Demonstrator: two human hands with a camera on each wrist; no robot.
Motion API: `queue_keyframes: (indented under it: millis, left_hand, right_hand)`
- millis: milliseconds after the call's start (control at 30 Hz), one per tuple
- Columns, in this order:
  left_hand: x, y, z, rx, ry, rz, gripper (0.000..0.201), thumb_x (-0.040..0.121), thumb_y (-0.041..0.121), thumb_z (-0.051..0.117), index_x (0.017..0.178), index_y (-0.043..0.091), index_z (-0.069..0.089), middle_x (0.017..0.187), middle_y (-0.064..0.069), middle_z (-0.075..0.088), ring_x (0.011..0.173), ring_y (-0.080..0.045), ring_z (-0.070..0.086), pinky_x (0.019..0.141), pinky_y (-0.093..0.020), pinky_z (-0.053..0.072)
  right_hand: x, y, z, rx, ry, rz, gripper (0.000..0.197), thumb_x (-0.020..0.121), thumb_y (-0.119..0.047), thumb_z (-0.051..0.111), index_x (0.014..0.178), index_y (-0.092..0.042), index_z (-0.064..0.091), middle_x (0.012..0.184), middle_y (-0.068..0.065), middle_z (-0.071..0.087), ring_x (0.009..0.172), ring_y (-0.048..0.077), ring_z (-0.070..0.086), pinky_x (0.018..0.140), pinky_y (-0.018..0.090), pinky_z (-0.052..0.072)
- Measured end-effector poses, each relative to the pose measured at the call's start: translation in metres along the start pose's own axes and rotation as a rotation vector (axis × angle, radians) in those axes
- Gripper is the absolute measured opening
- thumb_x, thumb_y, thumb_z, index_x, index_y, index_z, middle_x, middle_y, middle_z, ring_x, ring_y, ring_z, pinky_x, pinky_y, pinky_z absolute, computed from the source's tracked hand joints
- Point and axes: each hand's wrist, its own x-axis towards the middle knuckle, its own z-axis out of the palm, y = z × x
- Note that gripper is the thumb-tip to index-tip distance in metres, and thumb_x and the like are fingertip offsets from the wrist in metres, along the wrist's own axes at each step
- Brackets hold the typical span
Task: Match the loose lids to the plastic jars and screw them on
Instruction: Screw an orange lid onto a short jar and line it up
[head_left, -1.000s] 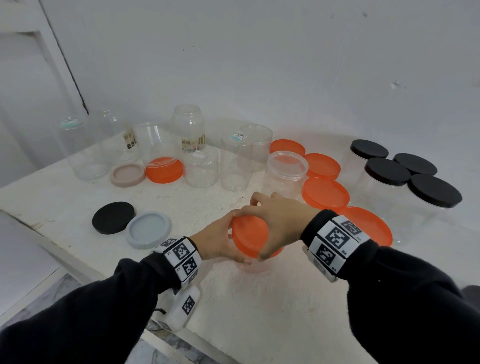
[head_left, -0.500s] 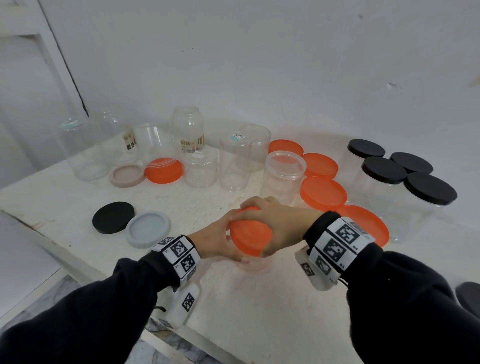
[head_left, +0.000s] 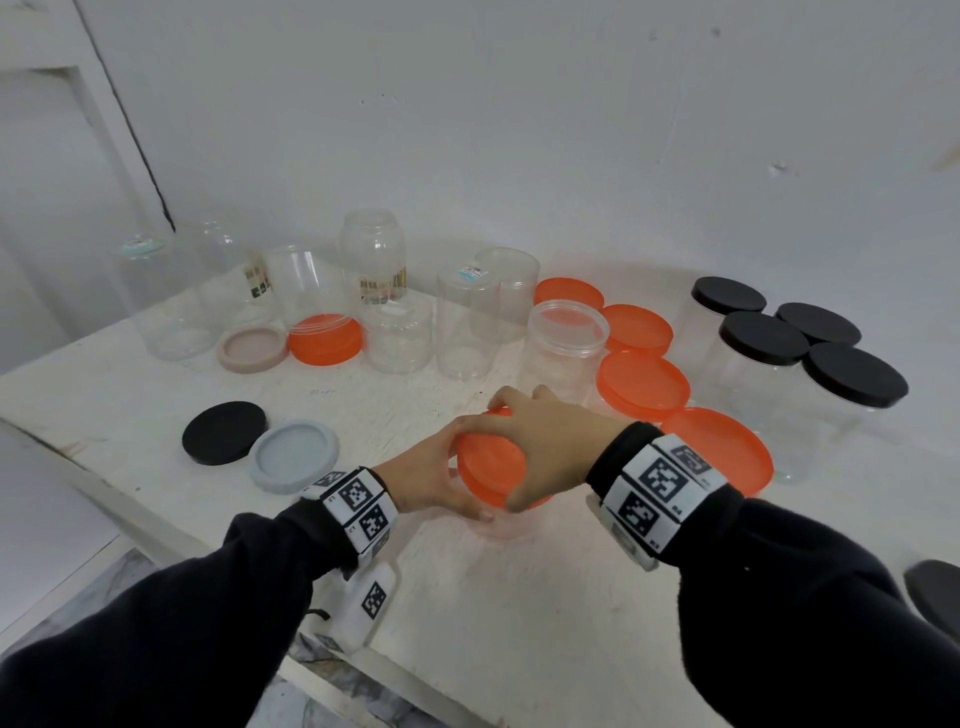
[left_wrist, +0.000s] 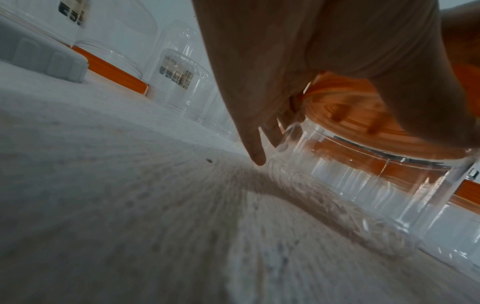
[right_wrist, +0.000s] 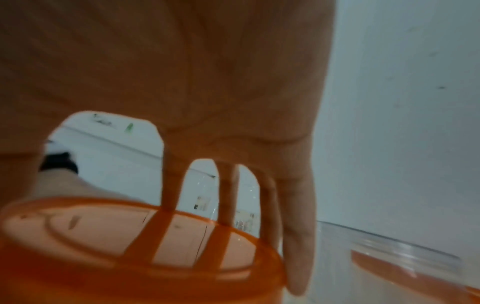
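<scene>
An orange lid (head_left: 491, 467) (right_wrist: 130, 242) sits on top of a short clear plastic jar (left_wrist: 363, 176) standing on the white table (head_left: 467, 597). My right hand (head_left: 540, 441) reaches over the lid from above, fingers spread round its rim. My left hand (head_left: 431, 478) wraps the jar's side just under the lid, with the little finger (left_wrist: 255, 152) pointing down to the table. The jar body is mostly hidden by both hands in the head view.
Several open clear jars (head_left: 467, 322) stand along the back wall. Loose lids: black (head_left: 223, 432), grey (head_left: 293, 456), beige (head_left: 253, 349), orange (head_left: 325, 339). Orange-lidded jars (head_left: 644, 384) and black-lidded jars (head_left: 852, 382) crowd the right. The table's front edge runs near my left sleeve.
My right hand has turned a little on the orange lid, wrist swinging round. The left hand and the jar stay in the same spot.
</scene>
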Motion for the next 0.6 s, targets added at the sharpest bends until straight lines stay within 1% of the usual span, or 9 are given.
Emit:
queue_keyframes:
  millis: [67, 167, 233, 267, 333, 433, 500, 533, 600]
  left_hand:
    - [0.001, -0.001, 0.0, -0.003, 0.006, -0.007, 0.101, 0.059, 0.005, 0.086, 0.139, 0.023, 0.027, 0.135, 0.009, 0.04, 0.124, 0.001, 0.04, 0.088, -0.01, 0.042]
    - [0.001, 0.0, -0.001, 0.004, 0.006, -0.012, 0.102, 0.059, 0.007, 0.086, 0.138, 0.025, 0.025, 0.134, 0.009, 0.042, 0.123, -0.002, 0.042, 0.093, -0.014, 0.042]
    - [0.001, 0.001, -0.001, 0.016, 0.007, -0.02, 0.103, 0.058, 0.01, 0.087, 0.138, 0.026, 0.025, 0.133, 0.011, 0.042, 0.123, -0.003, 0.042, 0.095, -0.017, 0.043]
    - [0.001, 0.001, -0.001, 0.019, 0.012, -0.017, 0.1, 0.058, 0.009, 0.087, 0.136, 0.026, 0.026, 0.13, 0.013, 0.042, 0.121, -0.002, 0.043, 0.092, -0.014, 0.044]
    - [0.001, 0.002, 0.0, 0.018, 0.017, -0.002, 0.098, 0.057, 0.009, 0.088, 0.135, 0.025, 0.03, 0.126, 0.017, 0.041, 0.118, -0.001, 0.044, 0.086, -0.01, 0.044]
    - [0.0, 0.002, 0.0, 0.007, 0.024, -0.006, 0.099, 0.058, 0.007, 0.087, 0.137, 0.022, 0.03, 0.127, 0.017, 0.04, 0.118, 0.002, 0.042, 0.094, -0.016, 0.043]
    - [-0.001, 0.001, 0.0, -0.002, 0.013, -0.01, 0.107, 0.05, 0.021, 0.089, 0.138, 0.025, 0.029, 0.131, 0.014, 0.043, 0.121, 0.001, 0.043, 0.099, -0.022, 0.042]
    - [0.0, 0.001, 0.0, 0.001, 0.014, -0.014, 0.108, 0.047, 0.027, 0.089, 0.137, 0.027, 0.029, 0.132, 0.013, 0.044, 0.122, 0.0, 0.043, 0.098, -0.022, 0.042]
    - [-0.001, 0.001, 0.0, 0.011, 0.018, -0.019, 0.104, 0.052, 0.02, 0.089, 0.134, 0.031, 0.027, 0.131, 0.014, 0.044, 0.123, -0.001, 0.043, 0.095, -0.019, 0.042]
  right_hand:
    - [0.0, -0.006, 0.004, -0.049, 0.103, 0.072, 0.078, 0.07, -0.058, 0.064, 0.138, -0.04, 0.029, 0.122, 0.002, 0.037, 0.101, 0.023, 0.036, 0.079, 0.034, 0.044]
    - [-0.001, -0.008, 0.008, -0.111, 0.16, 0.139, 0.081, 0.073, -0.071, 0.054, 0.14, -0.034, 0.029, 0.124, 0.006, 0.04, 0.104, 0.027, 0.044, 0.076, 0.034, 0.038]
    - [-0.002, -0.002, 0.007, -0.076, 0.093, 0.091, 0.088, 0.073, -0.072, 0.056, 0.145, -0.038, 0.018, 0.139, 0.007, 0.032, 0.118, 0.031, 0.041, 0.087, 0.038, 0.04]
    - [-0.002, 0.001, 0.005, -0.024, 0.038, 0.041, 0.089, 0.073, -0.068, 0.06, 0.145, -0.043, 0.014, 0.147, 0.005, 0.023, 0.126, 0.031, 0.034, 0.095, 0.042, 0.04]
    - [-0.002, 0.005, 0.002, 0.07, -0.031, -0.058, 0.086, 0.074, -0.055, 0.069, 0.142, -0.049, 0.017, 0.152, -0.002, 0.013, 0.133, 0.028, 0.022, 0.102, 0.049, 0.038]
    - [-0.001, 0.004, 0.007, 0.065, 0.08, -0.031, 0.075, 0.074, -0.058, 0.065, 0.137, -0.052, 0.026, 0.139, -0.002, 0.03, 0.119, 0.025, 0.03, 0.094, 0.043, 0.042]
    - [-0.001, -0.001, 0.013, 0.011, 0.184, 0.056, 0.073, 0.074, -0.068, 0.056, 0.138, -0.047, 0.028, 0.129, 0.001, 0.038, 0.11, 0.024, 0.036, 0.088, 0.038, 0.043]
    - [-0.001, -0.003, 0.016, -0.018, 0.209, 0.092, 0.076, 0.074, -0.072, 0.052, 0.14, -0.044, 0.028, 0.129, 0.003, 0.039, 0.109, 0.025, 0.037, 0.088, 0.038, 0.043]
    - [-0.001, -0.002, 0.018, -0.033, 0.194, 0.104, 0.082, 0.075, -0.074, 0.048, 0.144, -0.04, 0.021, 0.138, 0.006, 0.034, 0.117, 0.029, 0.036, 0.091, 0.041, 0.042]
